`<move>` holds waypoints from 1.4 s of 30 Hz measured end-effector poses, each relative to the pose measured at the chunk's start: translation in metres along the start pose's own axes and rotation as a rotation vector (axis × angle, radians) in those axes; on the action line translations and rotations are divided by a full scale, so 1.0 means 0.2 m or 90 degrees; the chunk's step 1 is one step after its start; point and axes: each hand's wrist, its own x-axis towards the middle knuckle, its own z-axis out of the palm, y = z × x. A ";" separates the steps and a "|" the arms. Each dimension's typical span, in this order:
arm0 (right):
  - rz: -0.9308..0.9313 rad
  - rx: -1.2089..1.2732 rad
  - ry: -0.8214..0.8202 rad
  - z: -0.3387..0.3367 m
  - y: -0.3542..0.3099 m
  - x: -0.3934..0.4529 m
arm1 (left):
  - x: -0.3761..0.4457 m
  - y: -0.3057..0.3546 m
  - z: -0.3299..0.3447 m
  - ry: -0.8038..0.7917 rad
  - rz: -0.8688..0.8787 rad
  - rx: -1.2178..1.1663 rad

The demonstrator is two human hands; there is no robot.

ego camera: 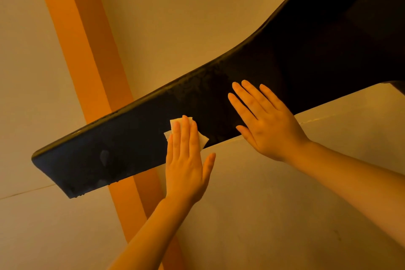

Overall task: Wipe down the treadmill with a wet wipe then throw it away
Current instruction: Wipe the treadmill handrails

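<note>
Left hand lies flat, fingers straight and together, pressing the wipe onto the black treadmill arm near its lower edge. Right hand rests flat on the same arm, fingers spread, just up from the wipe. Beyond the arm, an orange stripe crosses the pale surface.

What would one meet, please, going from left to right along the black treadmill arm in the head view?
The rounded free end of the treadmill arm → a pale smear → the wet wipe under the left hand → the right hand lying flat → the wide dark base.
</note>
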 end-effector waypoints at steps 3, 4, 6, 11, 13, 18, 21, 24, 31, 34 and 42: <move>-0.001 0.000 -0.002 0.00 0.00 0.00 | 0.07 -0.02 -0.04 0.014 0.000 0.021; -0.002 -0.002 -0.003 0.00 0.00 0.00 | 0.11 -0.01 -0.05 0.021 -0.009 0.023; -0.002 -0.003 -0.001 0.00 0.00 0.00 | 0.19 -0.01 -0.08 0.036 -0.031 0.017; -0.003 -0.002 0.001 -0.01 0.00 0.00 | 0.25 0.04 -0.09 0.070 -0.059 -0.009; 0.000 -0.001 0.001 -0.01 0.00 0.00 | 0.21 0.07 -0.07 0.058 -0.061 -0.016; 0.004 0.012 0.004 -0.01 0.00 -0.01 | 0.03 0.12 0.00 0.010 -0.012 -0.003; 0.013 0.029 0.009 -0.01 -0.01 -0.01 | 0.00 0.11 0.01 0.006 -0.001 -0.006; 0.002 0.064 0.024 -0.02 0.01 0.00 | 0.04 0.10 -0.01 0.010 0.003 -0.007; 0.023 0.142 0.095 -0.05 0.10 -0.01 | 0.31 0.08 -0.12 0.062 -0.044 -0.009; 0.053 0.134 0.101 -0.05 0.15 0.00 | 0.32 0.10 -0.12 0.065 -0.053 -0.016; 0.054 0.143 0.120 -0.02 0.18 0.00 | 0.11 0.17 -0.01 0.036 0.012 0.019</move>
